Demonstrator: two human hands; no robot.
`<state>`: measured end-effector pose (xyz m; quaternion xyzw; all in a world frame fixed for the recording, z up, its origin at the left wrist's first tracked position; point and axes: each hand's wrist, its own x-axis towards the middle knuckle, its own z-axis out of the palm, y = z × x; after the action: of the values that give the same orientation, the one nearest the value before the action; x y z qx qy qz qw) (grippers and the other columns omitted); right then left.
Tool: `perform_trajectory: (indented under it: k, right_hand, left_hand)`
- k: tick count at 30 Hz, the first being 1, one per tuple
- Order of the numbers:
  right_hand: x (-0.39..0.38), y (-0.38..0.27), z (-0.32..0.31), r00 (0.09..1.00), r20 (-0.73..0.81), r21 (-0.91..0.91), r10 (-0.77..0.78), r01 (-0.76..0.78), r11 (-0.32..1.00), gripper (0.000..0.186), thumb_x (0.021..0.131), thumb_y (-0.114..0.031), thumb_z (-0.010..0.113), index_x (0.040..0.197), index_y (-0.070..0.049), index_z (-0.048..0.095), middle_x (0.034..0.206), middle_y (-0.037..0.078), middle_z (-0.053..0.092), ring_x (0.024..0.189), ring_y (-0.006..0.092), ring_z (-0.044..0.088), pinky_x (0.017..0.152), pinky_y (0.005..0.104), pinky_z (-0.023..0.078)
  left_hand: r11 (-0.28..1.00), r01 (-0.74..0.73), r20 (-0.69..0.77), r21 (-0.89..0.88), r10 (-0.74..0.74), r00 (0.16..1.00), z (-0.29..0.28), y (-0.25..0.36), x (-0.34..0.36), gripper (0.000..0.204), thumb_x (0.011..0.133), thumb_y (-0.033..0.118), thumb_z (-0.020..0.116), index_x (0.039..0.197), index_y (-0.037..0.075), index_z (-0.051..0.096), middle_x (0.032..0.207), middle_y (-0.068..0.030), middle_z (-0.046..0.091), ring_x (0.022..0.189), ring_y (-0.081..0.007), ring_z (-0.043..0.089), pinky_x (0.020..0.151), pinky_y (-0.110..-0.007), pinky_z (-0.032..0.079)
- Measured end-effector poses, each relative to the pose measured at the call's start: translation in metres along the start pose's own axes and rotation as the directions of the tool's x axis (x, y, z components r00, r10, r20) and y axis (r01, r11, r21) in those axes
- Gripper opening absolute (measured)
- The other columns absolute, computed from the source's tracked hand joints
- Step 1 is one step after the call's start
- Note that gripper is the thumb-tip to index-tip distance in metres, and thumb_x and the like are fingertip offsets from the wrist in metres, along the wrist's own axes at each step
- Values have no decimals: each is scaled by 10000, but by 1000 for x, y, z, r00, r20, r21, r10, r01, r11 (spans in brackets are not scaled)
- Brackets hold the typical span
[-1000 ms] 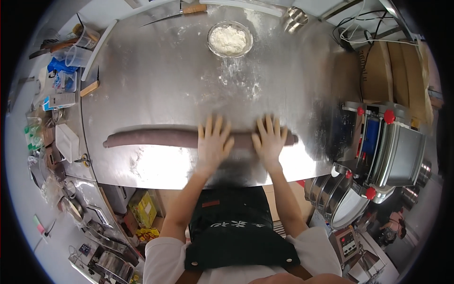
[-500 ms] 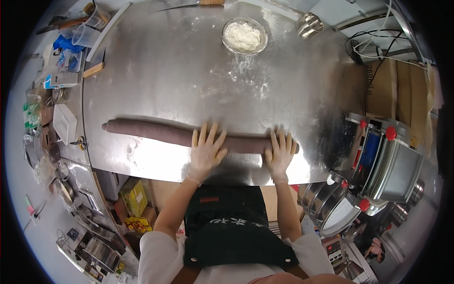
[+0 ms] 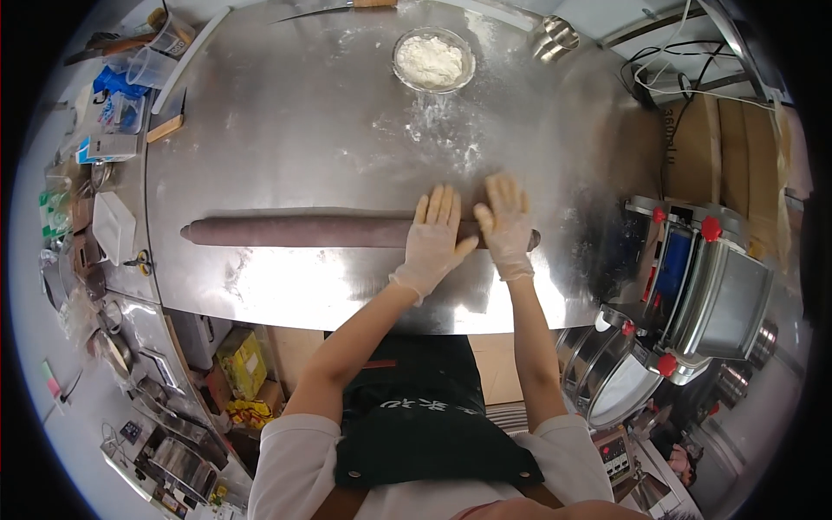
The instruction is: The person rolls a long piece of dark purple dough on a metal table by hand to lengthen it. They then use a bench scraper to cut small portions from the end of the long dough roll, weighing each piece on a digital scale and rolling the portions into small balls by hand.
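Observation:
A long purple-brown dough log [image 3: 295, 231] lies crosswise on the steel table [image 3: 303, 147], straight and with narrowed ends. My left hand [image 3: 433, 243], in a translucent glove, rests flat on the log's right half with fingers spread, their tips past its far side. Beside it, my gloved right hand [image 3: 505, 227] lies open over the log near the right end, fingers slightly blurred and reaching beyond it. Farther back stands a round bowl [image 3: 398, 61] of white flour [image 3: 432, 61], with flour dusted on the steel below it.
At the back are a long knife [image 3: 373, 3] and metal rings [image 3: 555, 37]. A wooden-handled scraper [image 3: 165, 128], scissors [image 3: 139, 262], white tray [image 3: 113, 227] and clutter line the left. A steel machine with red knobs [image 3: 719, 295] and cardboard [image 3: 732, 156] stand at the right.
Both hands have moved forward, away from my body, and my left hand has shifted right, closer to my right. The log has shifted farther away and straightened from its slant.

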<state>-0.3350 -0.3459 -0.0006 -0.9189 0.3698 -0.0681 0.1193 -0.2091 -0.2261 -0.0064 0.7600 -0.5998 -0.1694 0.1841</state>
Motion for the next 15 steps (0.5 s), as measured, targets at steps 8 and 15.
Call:
perform_trajectory:
  k: [8,15]
  right_hand:
    - [-85,7,8,999,36,18,-5,5,1000,626,872,-369,564,1398,-35,503,1490,164,459,1383,365,412,1099,472,361]
    - [10,31,2,993,-104,96,-55,65,993,514,948,-345,508,1330,-7,570,1401,205,540,1305,426,485,1077,480,397]
  left_hand:
    - [989,-142,91,29,139,986,10,-7,-56,800,871,465,592,1459,-37,385,1528,-207,379,1439,-330,331,1189,-452,243]
    - [988,96,-153,125,-77,985,-4,-29,29,781,875,493,585,1430,-32,421,1515,-218,387,1416,-337,360,1192,-471,218]
